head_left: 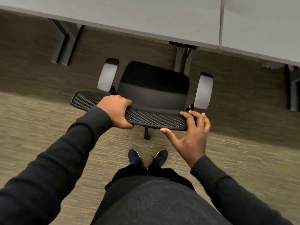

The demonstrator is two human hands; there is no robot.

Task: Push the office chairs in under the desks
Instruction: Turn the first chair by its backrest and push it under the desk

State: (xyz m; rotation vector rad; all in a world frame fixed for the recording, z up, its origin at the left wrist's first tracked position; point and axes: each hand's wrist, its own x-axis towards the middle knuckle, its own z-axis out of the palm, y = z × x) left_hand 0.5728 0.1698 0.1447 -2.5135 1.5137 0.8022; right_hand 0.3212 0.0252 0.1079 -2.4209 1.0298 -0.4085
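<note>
Black office chair point(154, 93) sits mid-frame, seen from above and behind, its padded seat not yet under the pale grey desk point(129, 17) that spans the top of the frame. The curved backrest top edge point(155, 118) is perforated black mesh. Two rounded grey armrests point(203, 91) flank the seat. Left hand point(116, 109) is clenched around the mesh edge left of center, fingers over the front, thumb behind. Right hand point(192, 132) is loose and spread, fingertips point(186, 114) touching the right end of the mesh, thumb clear of it. One caster leg point(146, 134) shows below. Dark metal desk legs point(65, 44) stand on ribbed olive carpet point(40, 127). Dark knit sleeves, navy shoes point(134, 157) at lower center.
</note>
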